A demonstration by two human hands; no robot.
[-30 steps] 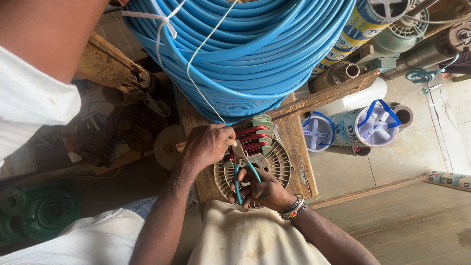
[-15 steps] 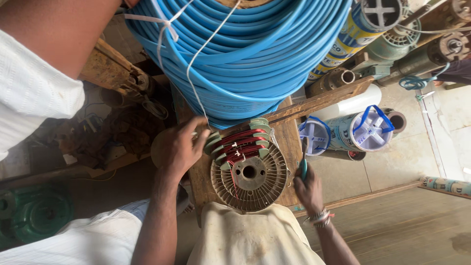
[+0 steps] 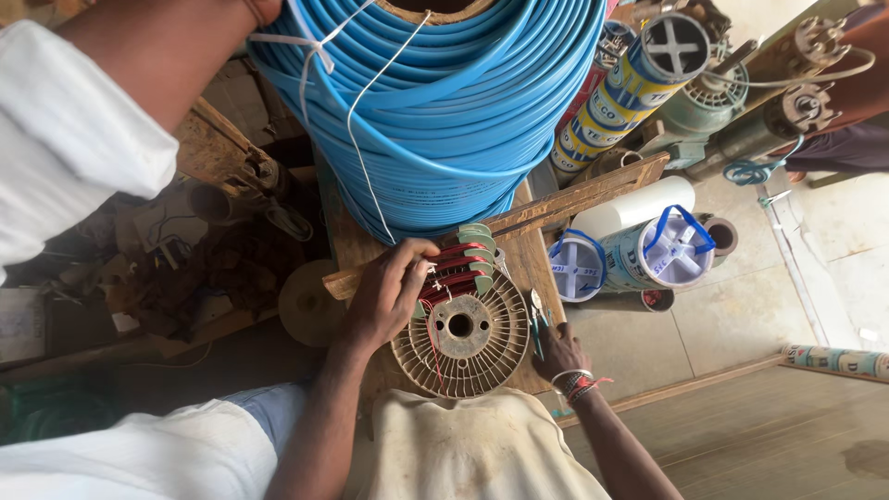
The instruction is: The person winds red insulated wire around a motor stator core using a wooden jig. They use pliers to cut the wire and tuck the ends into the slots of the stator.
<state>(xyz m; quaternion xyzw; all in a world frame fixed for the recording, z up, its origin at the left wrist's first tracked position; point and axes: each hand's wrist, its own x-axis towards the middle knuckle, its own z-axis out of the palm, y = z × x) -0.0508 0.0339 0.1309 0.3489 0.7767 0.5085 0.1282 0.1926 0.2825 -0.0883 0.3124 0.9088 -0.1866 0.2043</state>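
Note:
A round slotted metal stator lies flat on a wooden bench, with red wire coils and green insulating strips at its far side. My left hand grips the stator's left rim, fingertips pressed on the red coils. My right hand is at the bench's right edge, fingers on the handles of blue-handled pliers that lie beside the stator. A pale cloth covers my lap below the stator.
A tall coil of blue hose tied with white string stands just behind the stator. Wire spools and motor parts crowd the right. Another person's arm and white sleeve are at the top left. Cluttered scrap lies to the left.
My right hand took the pliers off the stator and carried them right and down to the bench edge. My left hand stayed on the coils and the stator's centre is now uncovered.

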